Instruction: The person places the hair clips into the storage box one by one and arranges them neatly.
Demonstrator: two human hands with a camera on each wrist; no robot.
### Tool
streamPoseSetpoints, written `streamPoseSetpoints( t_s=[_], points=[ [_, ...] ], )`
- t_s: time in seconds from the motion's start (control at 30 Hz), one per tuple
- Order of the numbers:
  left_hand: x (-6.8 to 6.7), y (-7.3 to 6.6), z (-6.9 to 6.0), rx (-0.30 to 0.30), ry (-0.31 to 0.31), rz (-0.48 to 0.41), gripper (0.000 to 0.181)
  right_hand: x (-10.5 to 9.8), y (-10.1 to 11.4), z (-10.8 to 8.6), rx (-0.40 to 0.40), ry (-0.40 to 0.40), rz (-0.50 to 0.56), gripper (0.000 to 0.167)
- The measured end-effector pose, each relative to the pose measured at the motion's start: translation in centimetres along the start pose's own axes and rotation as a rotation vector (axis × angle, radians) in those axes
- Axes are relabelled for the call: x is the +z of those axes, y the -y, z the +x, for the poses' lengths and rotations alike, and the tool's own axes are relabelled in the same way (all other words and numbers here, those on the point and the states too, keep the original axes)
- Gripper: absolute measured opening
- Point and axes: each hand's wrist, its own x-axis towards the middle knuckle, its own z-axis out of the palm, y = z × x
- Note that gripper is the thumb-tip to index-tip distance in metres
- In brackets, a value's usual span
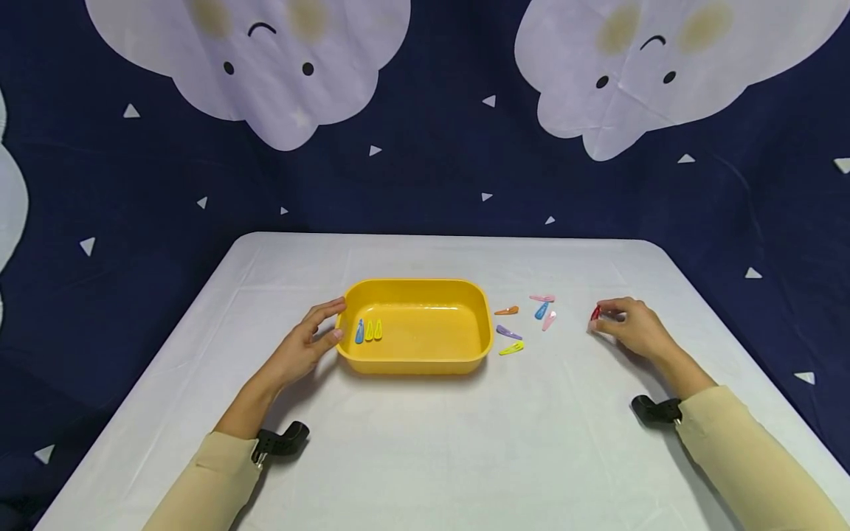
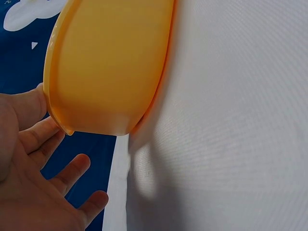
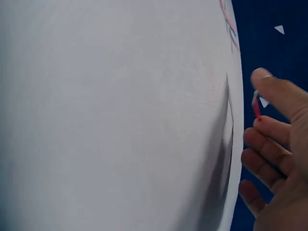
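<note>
A yellow tray (image 1: 418,366) stands on the table, with one blue hair clip (image 1: 359,331) and two yellow hair clips (image 1: 374,330) lying side by side at its left end. My left hand (image 1: 302,350) rests its thumb and fingertips against the tray's left rim, fingers spread and mostly straight; in the left wrist view the tray's outer wall (image 2: 110,62) fills the upper part. Off to the right, my right hand (image 1: 634,328) pinches a red hair clip (image 1: 595,313) between thumb and index finger. That red clip (image 3: 256,105) appears edge-on in the right wrist view, above the table.
Loose hair clips lie right of the tray: orange (image 1: 507,311), purple (image 1: 508,332), yellow (image 1: 511,348), blue (image 1: 541,310) and two pink ones (image 1: 549,321). A white cloth covers the table (image 1: 438,450). Behind hangs a dark blue curtain (image 1: 425,177) with clouds.
</note>
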Motion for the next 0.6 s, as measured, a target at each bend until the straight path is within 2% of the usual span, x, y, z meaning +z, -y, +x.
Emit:
streamPoseSetpoints(
  t_s=[0.3,0.6],
  points=[
    [0.1,0.1,0.0,0.013,-0.001,0.010,0.046,-1.2,2.3,-0.3,-0.091,-0.072,0.015,0.052],
    [0.1,0.1,0.1,0.022,-0.003,0.009,0.046,-2.1,6.3,-0.3,-0.140,-0.066,0.025,0.053]
  ],
)
